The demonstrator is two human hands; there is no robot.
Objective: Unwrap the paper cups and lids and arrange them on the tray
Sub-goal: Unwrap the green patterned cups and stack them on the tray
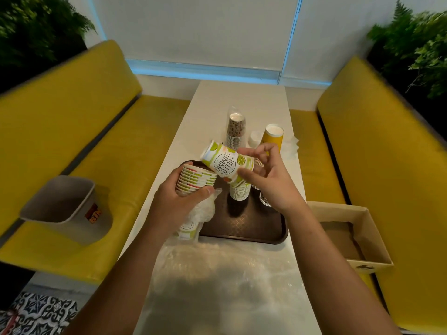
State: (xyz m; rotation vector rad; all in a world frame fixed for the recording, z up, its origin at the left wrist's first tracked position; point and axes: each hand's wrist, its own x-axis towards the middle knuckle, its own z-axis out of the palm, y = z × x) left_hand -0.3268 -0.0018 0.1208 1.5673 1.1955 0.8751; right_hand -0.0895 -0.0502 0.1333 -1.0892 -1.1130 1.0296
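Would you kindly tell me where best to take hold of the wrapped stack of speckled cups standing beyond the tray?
Probably round the middle of the wrapped stack, from its left: it stands upright as a slim column, the yellow cups crowd its right, and the loose film on top would likely slip.

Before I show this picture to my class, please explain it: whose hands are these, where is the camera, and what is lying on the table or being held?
There is no machine here. A person wears one camera on the head, and it looks down at their own bare hands. The left hand grips a nested stack of printed paper cups, with loose clear wrap hanging below it. The right hand pinches a Hello Summer cup. On the white table lies a brown tray with another cup stack standing on it. Further back stand a wrapped sleeve of patterned cups and some yellow cups.
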